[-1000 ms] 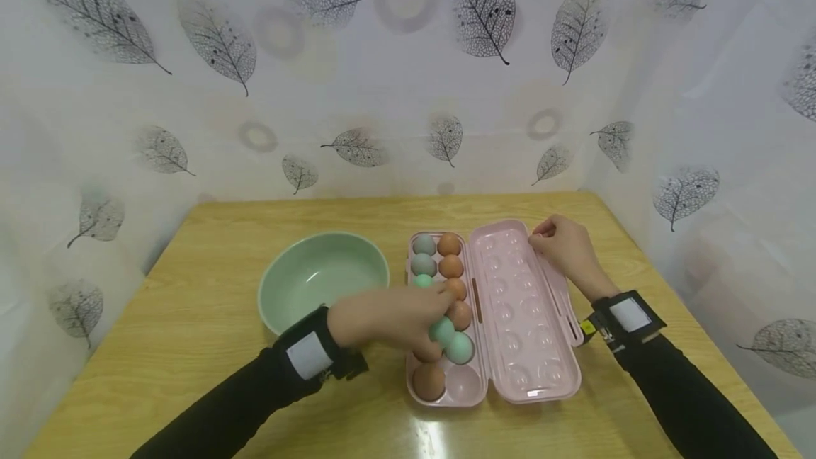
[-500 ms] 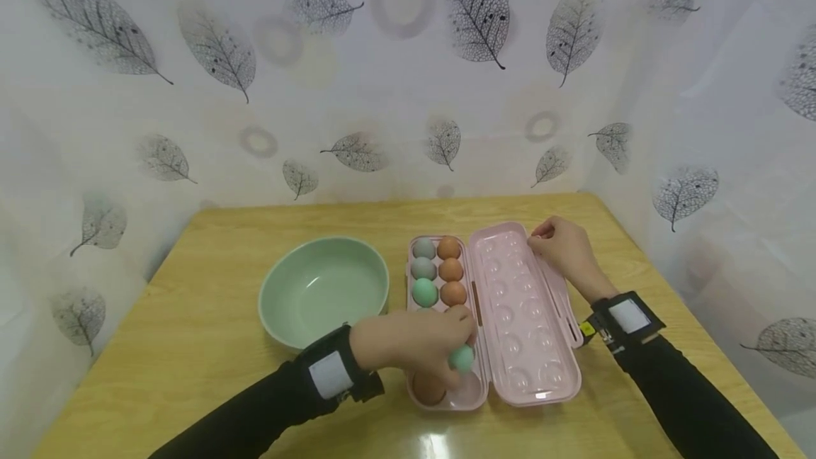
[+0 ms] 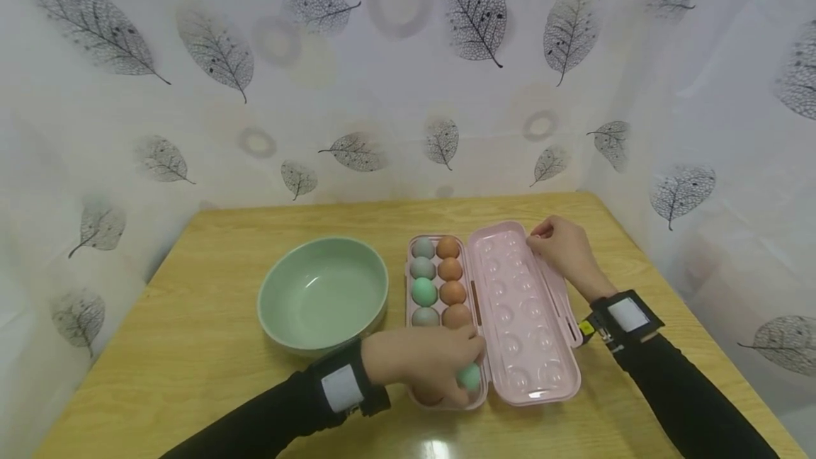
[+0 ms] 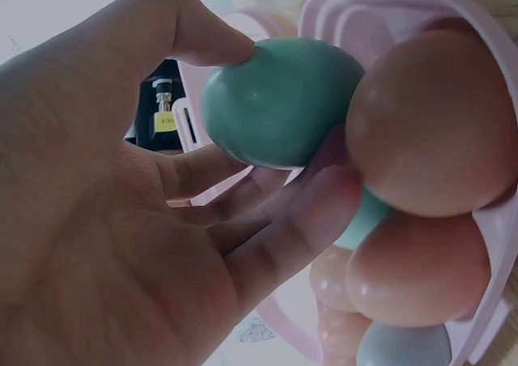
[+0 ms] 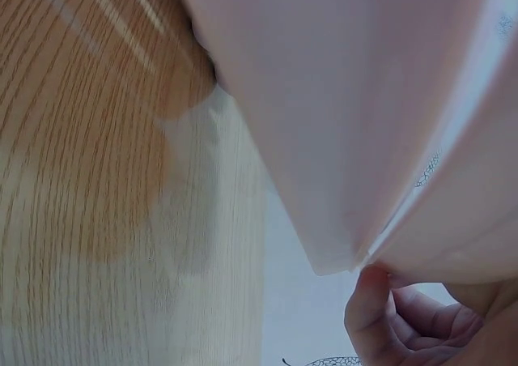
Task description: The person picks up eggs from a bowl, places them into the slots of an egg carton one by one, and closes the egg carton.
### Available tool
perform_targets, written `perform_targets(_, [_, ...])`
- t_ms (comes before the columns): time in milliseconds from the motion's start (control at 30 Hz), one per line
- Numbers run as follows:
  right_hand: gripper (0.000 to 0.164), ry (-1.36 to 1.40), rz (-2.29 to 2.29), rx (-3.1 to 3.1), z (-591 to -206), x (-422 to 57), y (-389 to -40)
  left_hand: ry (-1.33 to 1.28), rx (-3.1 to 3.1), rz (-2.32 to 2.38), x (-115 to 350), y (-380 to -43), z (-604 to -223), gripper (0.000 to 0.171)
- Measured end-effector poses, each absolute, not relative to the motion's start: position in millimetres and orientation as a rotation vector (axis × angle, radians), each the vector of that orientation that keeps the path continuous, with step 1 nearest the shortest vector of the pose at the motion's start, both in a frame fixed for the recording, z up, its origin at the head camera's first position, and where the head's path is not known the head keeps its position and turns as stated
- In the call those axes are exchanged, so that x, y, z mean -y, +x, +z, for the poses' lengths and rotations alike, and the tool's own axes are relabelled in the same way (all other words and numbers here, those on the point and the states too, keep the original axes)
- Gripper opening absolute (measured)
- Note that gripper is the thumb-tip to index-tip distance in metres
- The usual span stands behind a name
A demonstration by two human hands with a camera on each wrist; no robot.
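A pink egg carton stands open, its base filled with brown, grey and green eggs and its lid (image 3: 528, 303) laid back to the right. Over the front right cup, my left hand (image 3: 423, 360) pinches a green egg (image 4: 279, 99) between thumb and fingers. A brown egg (image 4: 433, 123) in the front left cup is right beside it in the left wrist view; in the head view the hand mostly hides that cup. At the far right of the carton, my right hand (image 3: 564, 250) pinches the edge of the lid's flap (image 3: 562, 296) by its back corner.
A green bowl (image 3: 321, 296) stands left of the carton on the wooden table (image 3: 210, 289). Behind and at the sides hangs a pale sheet (image 3: 395, 91) with a leaf print.
My left hand has moved right and toward the front with the green egg, down to the front right cup. The eggs behind it have come into view. My right hand has stayed put.
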State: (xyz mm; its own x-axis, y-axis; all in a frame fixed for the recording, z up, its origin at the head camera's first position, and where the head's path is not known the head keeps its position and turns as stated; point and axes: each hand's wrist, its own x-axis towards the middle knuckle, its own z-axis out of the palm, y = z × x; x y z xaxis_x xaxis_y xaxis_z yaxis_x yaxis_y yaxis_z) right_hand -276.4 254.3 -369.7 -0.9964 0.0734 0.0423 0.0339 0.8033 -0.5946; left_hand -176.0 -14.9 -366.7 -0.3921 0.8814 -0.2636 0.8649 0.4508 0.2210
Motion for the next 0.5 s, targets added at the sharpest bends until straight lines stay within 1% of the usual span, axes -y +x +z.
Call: perform_targets(500, [0.028,-0.086,0.964,2.922,-367.9,-252.3,-275.8,1.489,-2.418,0.017,13.7,-166.7,-380.7,0.043])
